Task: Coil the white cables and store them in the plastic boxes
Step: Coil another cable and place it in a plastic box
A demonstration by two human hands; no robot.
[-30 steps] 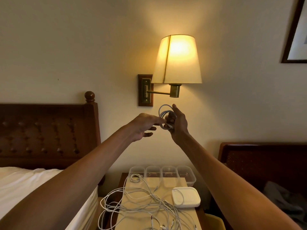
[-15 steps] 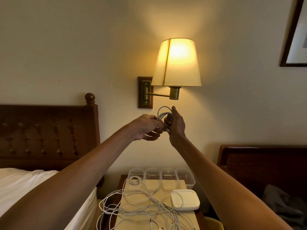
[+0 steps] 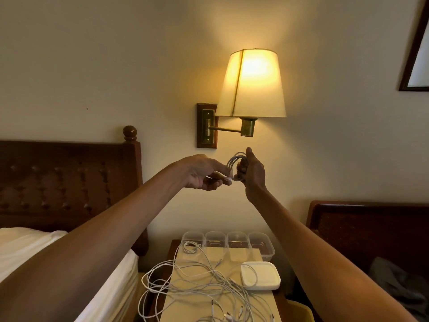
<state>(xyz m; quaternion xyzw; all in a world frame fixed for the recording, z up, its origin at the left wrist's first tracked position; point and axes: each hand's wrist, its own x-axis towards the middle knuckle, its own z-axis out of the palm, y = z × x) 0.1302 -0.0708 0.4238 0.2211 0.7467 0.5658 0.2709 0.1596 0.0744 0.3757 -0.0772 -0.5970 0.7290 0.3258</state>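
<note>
Fingers [image 3: 241, 167] of right hand [image 3: 254, 175] clench white cable coil [image 3: 233, 160] so loops don't spring apart; left hand [image 3: 204, 173] pinches loose plug end [image 3: 228, 180], maybe to tuck in.

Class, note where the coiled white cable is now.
In the head view, the coiled white cable is held in the right hand, centre frame just below the wall lamp, while the left hand pinches its end.

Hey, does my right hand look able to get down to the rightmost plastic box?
Probably yes: the rightmost plastic box stands open with nothing above it. But the right hand grips the coiled cable, whose end the left hand pinches.
</note>
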